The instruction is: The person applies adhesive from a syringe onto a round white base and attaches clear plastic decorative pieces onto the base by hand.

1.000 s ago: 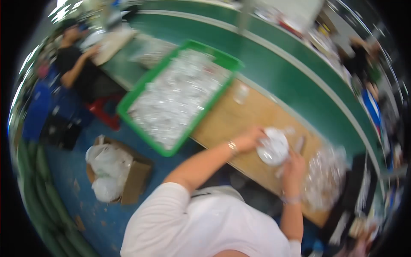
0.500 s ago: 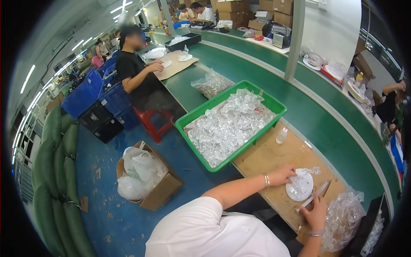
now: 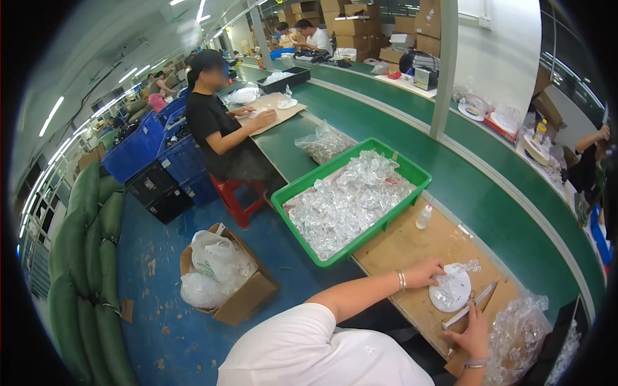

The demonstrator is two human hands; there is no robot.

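Observation:
A round white disc [image 3: 452,293] lies on the wooden board, with small clear plastic pieces [image 3: 468,266] on it and at its far edge. My left hand [image 3: 427,273] is at the disc's left edge, fingers bent together over it; what they pinch is too small to make out. To the right of the disc lies a long thin white tool [image 3: 465,311], perhaps a caliper. My right hand [image 3: 473,333] is beside it, thumb and fingers apart. A small clear bottle [image 3: 424,217] stands farther back on the board.
A green tray [image 3: 331,258] heaped with clear plastic parts stands left of the board. A clear bag of parts [image 3: 518,334] sits at the right. A co-worker [image 3: 215,119] sits at the left bench. A cardboard box [image 3: 248,297] with plastic bags is on the floor.
The blur of the earliest frame is gone and the view has shifted. My right hand has drawn back slightly from the disc and the thin tool, its fingers spreading. My left hand stays at the disc.

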